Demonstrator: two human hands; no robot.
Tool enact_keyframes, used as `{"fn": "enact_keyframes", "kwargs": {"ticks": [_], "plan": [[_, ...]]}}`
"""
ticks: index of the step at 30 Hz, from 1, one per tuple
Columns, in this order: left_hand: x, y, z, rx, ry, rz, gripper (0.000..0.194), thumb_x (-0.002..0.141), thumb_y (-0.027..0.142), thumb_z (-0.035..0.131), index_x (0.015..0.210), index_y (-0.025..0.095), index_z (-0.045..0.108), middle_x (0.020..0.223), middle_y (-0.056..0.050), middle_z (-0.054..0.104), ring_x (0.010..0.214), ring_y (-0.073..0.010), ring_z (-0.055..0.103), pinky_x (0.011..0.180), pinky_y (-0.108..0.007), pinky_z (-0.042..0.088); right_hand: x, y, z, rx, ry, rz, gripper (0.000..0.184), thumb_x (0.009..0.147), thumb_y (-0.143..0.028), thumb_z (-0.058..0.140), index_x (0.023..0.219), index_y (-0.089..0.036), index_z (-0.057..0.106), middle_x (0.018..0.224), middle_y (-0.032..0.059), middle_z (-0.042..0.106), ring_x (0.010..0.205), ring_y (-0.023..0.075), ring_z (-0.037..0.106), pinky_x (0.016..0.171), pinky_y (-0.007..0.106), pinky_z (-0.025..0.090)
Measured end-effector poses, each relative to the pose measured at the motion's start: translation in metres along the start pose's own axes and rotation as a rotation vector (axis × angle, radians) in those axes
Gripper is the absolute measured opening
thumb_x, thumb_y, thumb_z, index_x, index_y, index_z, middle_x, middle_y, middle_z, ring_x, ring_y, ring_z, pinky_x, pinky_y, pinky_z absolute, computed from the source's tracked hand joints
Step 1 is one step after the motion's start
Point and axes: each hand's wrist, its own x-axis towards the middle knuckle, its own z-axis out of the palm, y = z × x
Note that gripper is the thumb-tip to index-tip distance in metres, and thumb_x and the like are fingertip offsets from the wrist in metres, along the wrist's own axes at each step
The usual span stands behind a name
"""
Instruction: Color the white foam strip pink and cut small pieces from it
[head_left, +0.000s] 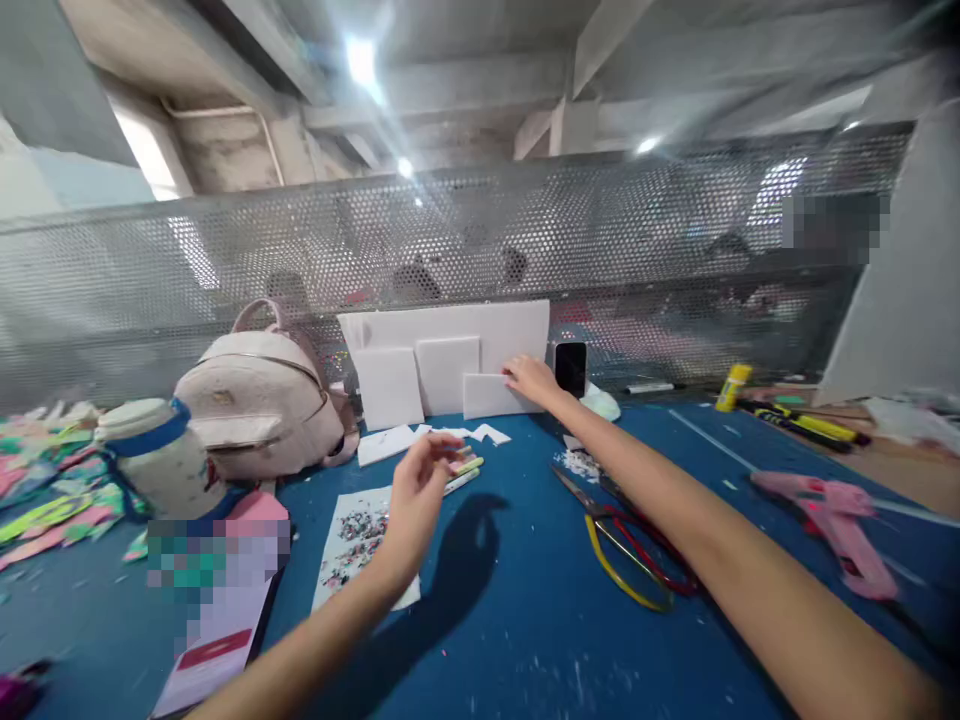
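My right hand [532, 378] reaches far forward, its fingers closed at the upper edge of a low white foam board piece [487, 398] that leans upright. Two more white pieces [391, 390] stand to its left, in front of a large white board [510, 338]. My left hand [421, 488] hovers over the table with loosely bent fingers and nothing visible in them; its shadow falls to the right. Behind its fingertips lie a few pens [469, 470]. Below it, a white sheet [330, 565] carries dark and coloured bits.
Scissors [622, 560] lie beneath my right forearm, and a pink glue gun [832, 520] lies further right. A glue stick [733, 388] and markers [810, 425] sit at the back right. At left are a backpack [262, 400], a jar [154, 455] and coloured scraps [64, 495]. A perforated panel [465, 230] closes the back.
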Motion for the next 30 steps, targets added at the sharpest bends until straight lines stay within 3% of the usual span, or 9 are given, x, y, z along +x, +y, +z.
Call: {"fn": "enact_keyframes", "kwargs": {"ticks": [4, 8, 12, 14, 17, 21, 26, 30], "plan": [[-0.055, 0.013, 0.005, 0.008, -0.130, -0.047, 0.033, 0.095, 0.049, 0.054, 0.105, 0.018, 0.060, 0.100, -0.004, 0.062, 0.092, -0.0180, 0.061, 0.081, -0.037, 0.050, -0.003, -0.004, -0.014, 0.063, 0.013, -0.002, 0.030, 0.098, -0.031, 0.060, 0.125, -0.017, 0.059, 0.125, 0.0098, 0.061, 0.104, 0.0239, 0.064, 0.087, 0.044, 0.056], [-0.086, 0.011, 0.001, -0.006, -0.223, -0.122, 0.030, 0.097, 0.049, 0.050, 0.103, 0.021, 0.060, 0.099, -0.003, 0.062, 0.092, -0.0174, 0.059, 0.081, -0.035, 0.047, -0.024, -0.024, -0.038, 0.232, 0.050, -0.001, 0.030, 0.098, -0.031, 0.060, 0.124, -0.017, 0.059, 0.125, 0.0097, 0.061, 0.104, 0.0239, 0.064, 0.087, 0.044, 0.055], [-0.104, 0.000, -0.012, -0.041, -0.255, -0.208, 0.029, 0.097, 0.048, 0.051, 0.109, 0.023, 0.057, 0.103, -0.005, 0.062, 0.094, -0.0171, 0.059, 0.081, -0.033, 0.045, -0.075, -0.058, -0.062, 0.490, 0.020, 0.049, 0.028, 0.098, -0.032, 0.060, 0.120, -0.016, 0.060, 0.119, 0.0087, 0.063, 0.100, 0.0228, 0.065, 0.084, 0.042, 0.056], [-0.111, -0.007, -0.020, -0.056, -0.266, -0.239, 0.031, 0.097, 0.047, 0.053, 0.117, 0.023, 0.053, 0.111, -0.006, 0.059, 0.099, -0.0178, 0.058, 0.081, -0.033, 0.047, -0.114, -0.074, -0.067, 0.639, -0.065, 0.101, 0.020, 0.096, -0.030, 0.060, 0.110, -0.016, 0.059, 0.103, 0.0065, 0.067, 0.091, 0.0194, 0.065, 0.076, 0.033, 0.054], [-0.121, -0.016, -0.030, -0.074, -0.262, -0.253, 0.036, 0.097, 0.048, 0.052, 0.123, 0.023, 0.046, 0.116, -0.006, 0.055, 0.099, -0.0191, 0.059, 0.079, -0.035, 0.050, -0.179, -0.094, -0.062, 0.854, -0.293, 0.227, 0.025, 0.096, -0.042, 0.057, 0.105, -0.019, 0.052, 0.087, 0.0044, 0.068, 0.064, 0.0146, 0.063, 0.052, 0.023, 0.046], [-0.129, -0.025, -0.035, -0.066, -0.273, -0.232, 0.040, 0.101, 0.048, 0.043, 0.132, 0.025, 0.033, 0.113, -0.007, 0.054, 0.093, -0.0194, 0.063, 0.077, -0.037, 0.053, -0.245, -0.108, -0.042, 1.069, -0.528, 0.372, 0.033, 0.092, -0.046, 0.061, 0.103, -0.019, 0.047, 0.085, 0.0033, 0.068, 0.063, 0.0131, 0.063, 0.049, 0.020, 0.042], [-0.132, -0.019, -0.040, 0.069, -0.371, -0.158, 0.039, 0.103, 0.045, 0.037, 0.137, 0.036, 0.021, 0.119, -0.010, 0.053, 0.094, -0.0174, 0.065, 0.081, -0.034, 0.054, -0.272, -0.109, -0.026, 1.232, -0.597, 0.421, 0.054, 0.086, -0.047, 0.070, 0.121, -0.022, 0.038, 0.114, 0.0090, 0.065, 0.078, 0.0157, 0.068, 0.056, 0.021, 0.047], [-0.135, -0.007, -0.046, 0.338, -0.468, -0.015, 0.031, 0.101, 0.026, 0.037, 0.130, 0.036, 0.041, 0.126, -0.008, 0.052, 0.105, -0.0165, 0.062, 0.090, -0.032, 0.052, -0.277, -0.108, -0.025, 1.264, -0.604, 0.454, 0.070, 0.083, -0.042, 0.075, 0.134, -0.022, 0.032, 0.117, 0.0108, 0.063, 0.081, 0.0179, 0.070, 0.059, 0.023, 0.049]]}}
